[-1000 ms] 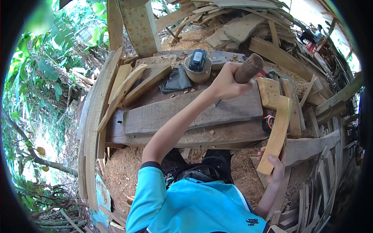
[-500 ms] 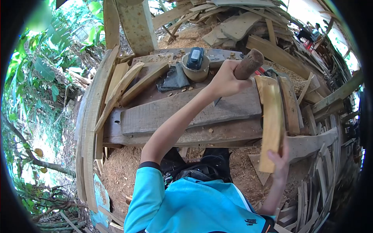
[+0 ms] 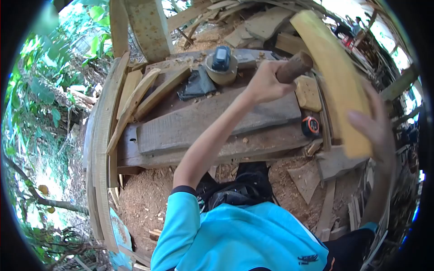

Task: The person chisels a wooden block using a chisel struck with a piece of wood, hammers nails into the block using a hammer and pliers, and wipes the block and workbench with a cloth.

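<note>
My left hand (image 3: pixel 270 82) is wrapped round a thick brown round wooden handle (image 3: pixel 296 67), held above the bench. One end of the handle sticks out past the thumb side; whatever is at its other end is hidden. To the right, my right hand (image 3: pixel 373 124), blurred by motion, grips the near part of a yellowish wooden plank (image 3: pixel 332 74). The plank is raised and tilted, its far end pointing up and away. Below it on the bench lie a short yellowish wood block (image 3: pixel 308 93) and a tape measure (image 3: pixel 310 126) with an orange ring.
A thick grey board (image 3: pixel 217 119) lies along the bench. Behind it stand a round container (image 3: pixel 221 76) with a dark device (image 3: pixel 221 58) on top and a dark cloth (image 3: pixel 197 84). Long planks (image 3: pixel 101 149) line the left side. Wood scraps and shavings cover the ground.
My right hand has lifted the plank up and to the right off the bench's right end, uncovering the tape measure and the block. My left hand still grips the handle, slightly shifted.
</note>
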`<act>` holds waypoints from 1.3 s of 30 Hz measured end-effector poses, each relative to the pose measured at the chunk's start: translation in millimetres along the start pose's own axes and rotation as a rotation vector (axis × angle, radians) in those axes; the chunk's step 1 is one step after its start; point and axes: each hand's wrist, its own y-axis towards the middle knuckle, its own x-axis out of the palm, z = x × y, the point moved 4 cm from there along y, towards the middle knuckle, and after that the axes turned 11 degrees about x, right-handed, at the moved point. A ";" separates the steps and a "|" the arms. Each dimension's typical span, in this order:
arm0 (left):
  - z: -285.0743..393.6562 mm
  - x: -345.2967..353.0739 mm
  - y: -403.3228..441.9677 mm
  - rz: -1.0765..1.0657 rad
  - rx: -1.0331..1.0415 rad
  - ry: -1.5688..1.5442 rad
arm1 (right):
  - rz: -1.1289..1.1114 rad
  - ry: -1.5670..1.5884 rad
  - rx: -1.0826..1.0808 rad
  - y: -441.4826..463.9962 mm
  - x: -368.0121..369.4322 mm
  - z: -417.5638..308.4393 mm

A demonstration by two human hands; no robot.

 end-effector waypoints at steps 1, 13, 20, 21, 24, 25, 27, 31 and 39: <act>-2.4 -3.4 -2.7 0.025 0.004 0.019 | -0.001 0.113 0.008 -7.5 -12.3 -1.4; -5.2 -28.4 -3.7 0.082 0.070 -0.023 | -0.067 0.198 0.108 -35.1 -6.2 22.7; -4.3 -8.9 -1.6 0.049 0.023 -0.079 | -0.039 0.744 -0.214 0.4 -43.5 -102.1; -2.5 -11.1 -3.5 0.066 -0.031 -0.092 | -0.009 0.645 -0.123 4.7 -21.5 -89.7; -13.1 -18.1 -5.2 0.070 -0.011 -0.067 | 0.068 0.367 0.106 16.4 35.5 -57.1; -12.5 -17.4 -5.8 0.058 -0.007 -0.059 | 0.062 0.353 0.156 11.4 41.0 -42.0; -10.9 -26.4 -2.8 0.067 -0.007 -0.091 | -0.010 0.388 0.187 0.0 34.2 1.9; -12.8 -21.5 -8.2 0.118 -0.020 -0.080 | -0.079 0.667 0.495 -65.8 46.7 64.7; 24.8 79.9 -138.6 -0.592 0.657 0.501 | 0.280 0.578 0.729 -156.3 90.3 108.5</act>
